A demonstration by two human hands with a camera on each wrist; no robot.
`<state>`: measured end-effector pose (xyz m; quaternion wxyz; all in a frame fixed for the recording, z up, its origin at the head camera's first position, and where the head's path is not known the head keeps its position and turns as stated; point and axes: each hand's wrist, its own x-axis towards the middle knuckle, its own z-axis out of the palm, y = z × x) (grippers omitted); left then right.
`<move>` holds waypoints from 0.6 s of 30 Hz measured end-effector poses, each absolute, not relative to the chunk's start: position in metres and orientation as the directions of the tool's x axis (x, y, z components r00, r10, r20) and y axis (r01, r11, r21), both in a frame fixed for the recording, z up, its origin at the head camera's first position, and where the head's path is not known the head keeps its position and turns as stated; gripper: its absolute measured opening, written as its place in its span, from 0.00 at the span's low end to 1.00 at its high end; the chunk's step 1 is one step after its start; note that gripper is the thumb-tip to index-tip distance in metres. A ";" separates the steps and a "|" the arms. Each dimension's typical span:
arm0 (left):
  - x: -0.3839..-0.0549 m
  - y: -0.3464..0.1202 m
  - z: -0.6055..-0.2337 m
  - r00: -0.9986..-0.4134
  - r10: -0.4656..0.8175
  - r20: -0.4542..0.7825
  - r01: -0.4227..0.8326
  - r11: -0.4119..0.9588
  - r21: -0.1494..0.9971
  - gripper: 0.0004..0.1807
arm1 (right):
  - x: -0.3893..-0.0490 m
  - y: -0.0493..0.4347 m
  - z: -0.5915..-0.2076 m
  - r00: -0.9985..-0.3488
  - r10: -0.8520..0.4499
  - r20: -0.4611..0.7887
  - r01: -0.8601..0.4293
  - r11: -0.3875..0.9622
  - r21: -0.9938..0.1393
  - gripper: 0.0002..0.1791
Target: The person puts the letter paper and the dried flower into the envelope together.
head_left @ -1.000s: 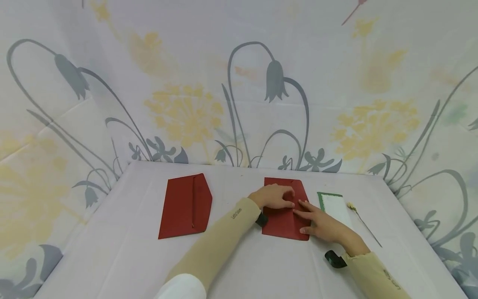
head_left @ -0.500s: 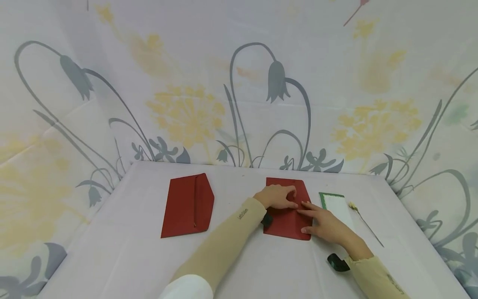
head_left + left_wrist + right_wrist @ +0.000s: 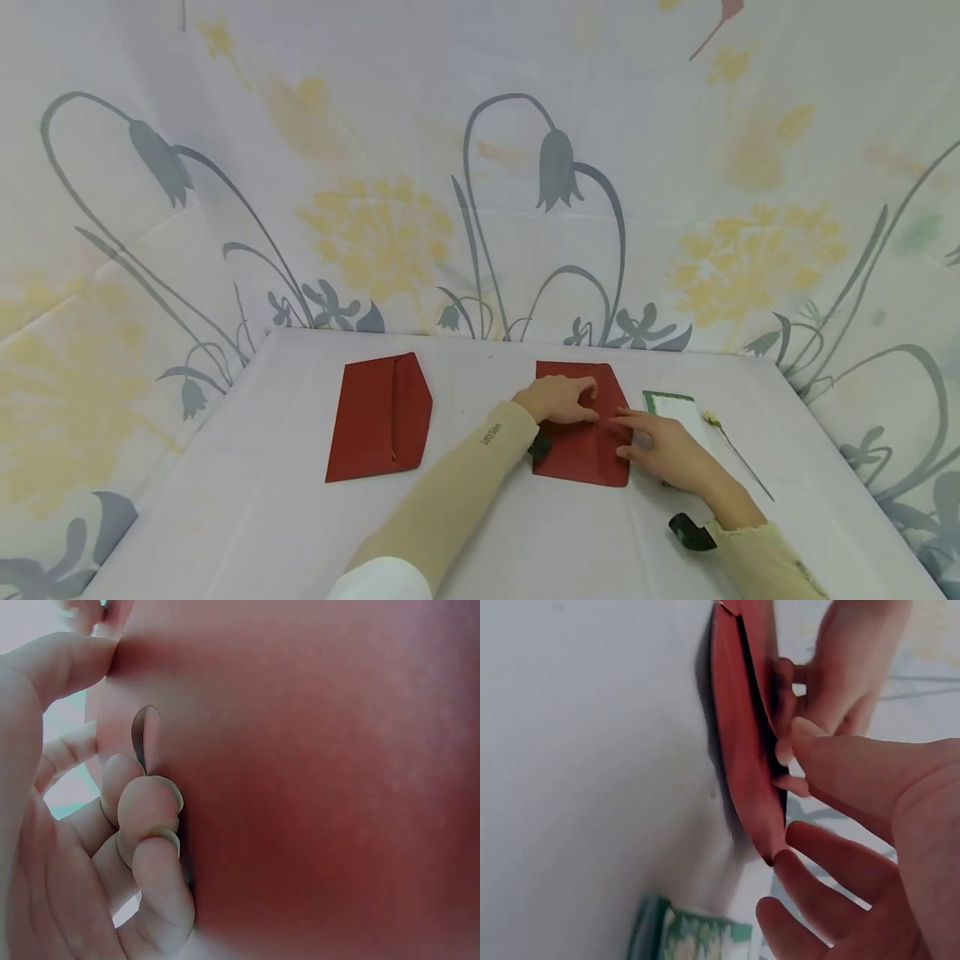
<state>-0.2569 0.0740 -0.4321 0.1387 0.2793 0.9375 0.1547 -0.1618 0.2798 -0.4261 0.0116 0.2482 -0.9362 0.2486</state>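
A red envelope [image 3: 577, 454] lies on the table before both hands, its pointed flap spread to the right. My left hand [image 3: 557, 398] rests on it from the left, thumb and fingers apart. In the left wrist view the left hand [image 3: 71, 817] has its fingers bent at the pocket's edge, where a narrow dark gap shows. At the flap's right edge is my right hand [image 3: 667, 450], fingers spread. The right wrist view shows the right hand's fingertips close to the tip of the flap of the red envelope [image 3: 742, 742]; whether they touch it I cannot tell.
Another red envelope [image 3: 367, 421] lies to the left. Right of the hands are a white card with a green border [image 3: 678, 408], partly hidden by the right hand, and a yellow flower on a thin stem [image 3: 738, 454]. A floral-printed cloth [image 3: 510, 250] hangs behind the table.
My right hand has slid a little to the right, its fingers moving off the envelope's middle toward the flap's outer edge. The left hand stays on the envelope. The head view has shifted slightly.
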 end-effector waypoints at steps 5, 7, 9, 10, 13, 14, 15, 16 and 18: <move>-0.257 0.074 -0.433 -0.805 0.571 -0.161 0.486 0.790 0.375 0.13 | -0.160 0.296 -0.417 -0.899 -0.380 0.216 -0.437 0.763 -0.476 0.23; -0.257 0.074 -0.433 -0.805 0.572 -0.158 0.487 0.788 0.377 0.13 | -0.159 0.304 -0.414 -0.914 -0.336 0.227 -0.405 0.771 -0.491 0.22; -0.257 0.074 -0.434 -0.806 0.572 -0.154 0.488 0.789 0.374 0.12 | -0.157 0.313 -0.412 -0.924 -0.295 0.245 -0.380 0.782 -0.494 0.22; -0.257 0.075 -0.434 -0.806 0.571 -0.154 0.488 0.789 0.373 0.12 | -0.157 0.317 -0.411 -0.926 -0.273 0.259 -0.370 0.787 -0.493 0.22; -0.256 0.075 -0.434 -0.810 0.567 -0.153 0.486 0.793 0.366 0.12 | -0.155 0.331 -0.410 -0.932 -0.208 0.298 -0.335 0.809 -0.483 0.21; -0.256 0.075 -0.434 -0.811 0.564 -0.155 0.483 0.796 0.365 0.12 | -0.154 0.336 -0.410 -0.933 -0.188 0.305 -0.322 0.816 -0.480 0.21; -0.256 0.076 -0.433 -0.814 0.559 -0.159 0.478 0.799 0.365 0.11 | -0.154 0.340 -0.410 -0.937 -0.169 0.307 -0.305 0.821 -0.482 0.21; -0.256 0.076 -0.433 -0.815 0.555 -0.164 0.473 0.802 0.364 0.11 | -0.153 0.345 -0.410 -0.942 -0.149 0.302 -0.286 0.827 -0.485 0.20; -0.257 0.077 -0.434 -0.818 0.549 -0.172 0.466 0.807 0.362 0.11 | -0.153 0.353 -0.410 -0.956 -0.110 0.273 -0.235 0.841 -0.487 0.20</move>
